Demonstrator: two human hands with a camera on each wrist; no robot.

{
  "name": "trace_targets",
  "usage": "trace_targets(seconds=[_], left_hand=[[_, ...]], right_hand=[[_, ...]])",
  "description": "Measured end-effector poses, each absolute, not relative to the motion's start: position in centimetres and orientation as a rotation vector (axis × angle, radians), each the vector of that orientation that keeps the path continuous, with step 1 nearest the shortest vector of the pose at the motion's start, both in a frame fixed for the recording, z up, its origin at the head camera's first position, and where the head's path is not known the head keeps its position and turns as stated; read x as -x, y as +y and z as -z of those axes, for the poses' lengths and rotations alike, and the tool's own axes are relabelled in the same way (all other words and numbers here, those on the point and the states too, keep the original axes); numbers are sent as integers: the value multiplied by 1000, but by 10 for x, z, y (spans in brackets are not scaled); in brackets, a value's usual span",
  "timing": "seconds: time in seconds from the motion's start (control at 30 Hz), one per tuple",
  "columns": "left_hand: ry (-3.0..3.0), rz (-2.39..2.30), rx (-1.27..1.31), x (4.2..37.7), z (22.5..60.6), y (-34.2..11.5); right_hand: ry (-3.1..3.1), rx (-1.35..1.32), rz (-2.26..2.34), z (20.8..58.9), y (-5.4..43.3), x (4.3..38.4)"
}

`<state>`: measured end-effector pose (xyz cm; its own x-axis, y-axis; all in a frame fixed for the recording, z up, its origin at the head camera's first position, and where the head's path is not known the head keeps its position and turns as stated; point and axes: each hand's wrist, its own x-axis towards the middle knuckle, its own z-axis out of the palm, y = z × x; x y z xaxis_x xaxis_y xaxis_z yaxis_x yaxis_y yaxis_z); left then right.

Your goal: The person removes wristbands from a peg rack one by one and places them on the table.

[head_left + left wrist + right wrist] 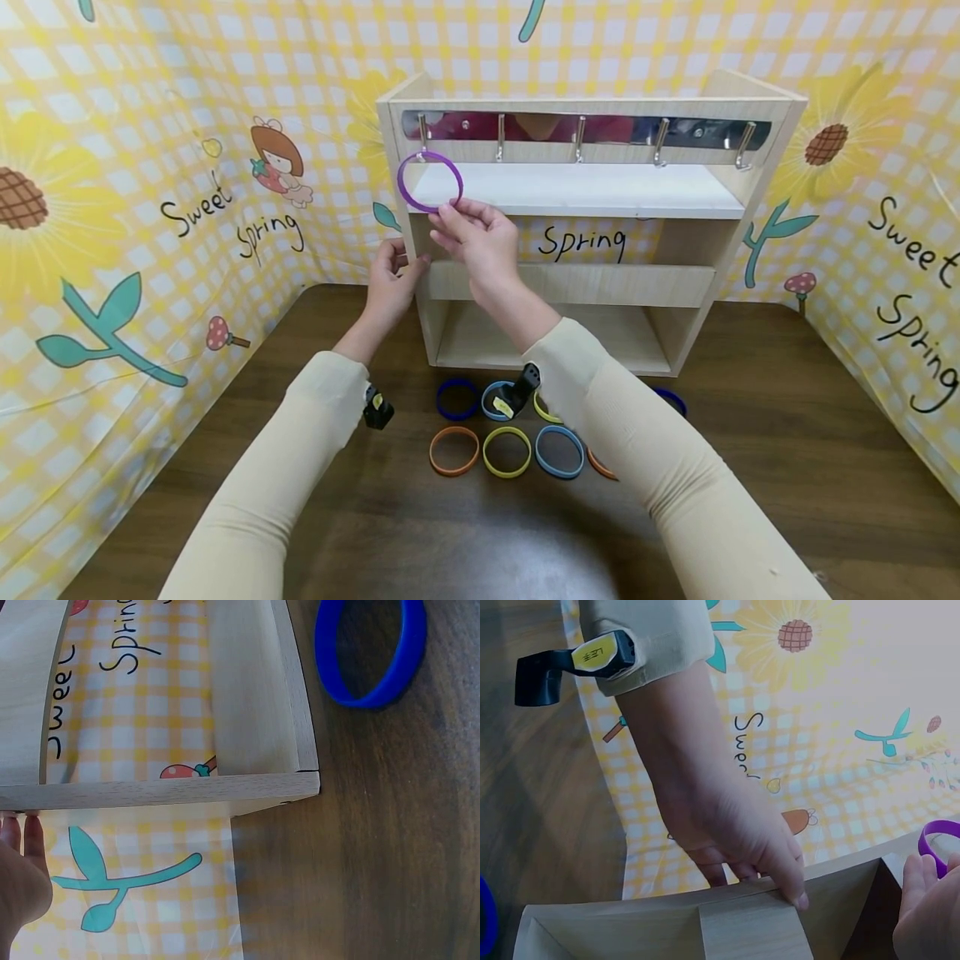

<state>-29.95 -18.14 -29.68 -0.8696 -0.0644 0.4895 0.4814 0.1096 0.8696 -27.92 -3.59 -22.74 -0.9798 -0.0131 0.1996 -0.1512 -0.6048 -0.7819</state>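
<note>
My right hand (pixel 483 242) pinches a purple silicone wristband (pixel 432 155) between thumb and fingers. The band is raised upright and overlaps the leftmost metal hook (pixel 423 132) in the head view. At the right edge of the right wrist view, the purple band shows beside the fingertips. My left hand (pixel 393 279) grips the left side panel of a pale wooden shelf (pixel 607 285), thumb at the front edge and fingers on the outer side. A strip with several hooks (pixel 540 129) runs along the shelf's top.
On the dark wooden table (pixel 360 517), several wristbands lie before the shelf, among them a dark blue one (pixel 456 417), an orange one (pixel 453 473), a yellow one (pixel 507 475) and a light blue one (pixel 561 475). My right forearm hides some. Patterned cloth (pixel 225 167) surrounds the table.
</note>
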Motion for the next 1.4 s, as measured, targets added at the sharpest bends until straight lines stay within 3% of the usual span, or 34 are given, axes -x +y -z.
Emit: trace_targets(seconds=[0.73,1.4], left_hand=[[-1984,1805,437,302,296,-178],[-2018,1866,387,298,296,-181]], right_hand=[[-1209,-452,-2827,206,-15,245],[-1398,-483,-2800,232,41,218]])
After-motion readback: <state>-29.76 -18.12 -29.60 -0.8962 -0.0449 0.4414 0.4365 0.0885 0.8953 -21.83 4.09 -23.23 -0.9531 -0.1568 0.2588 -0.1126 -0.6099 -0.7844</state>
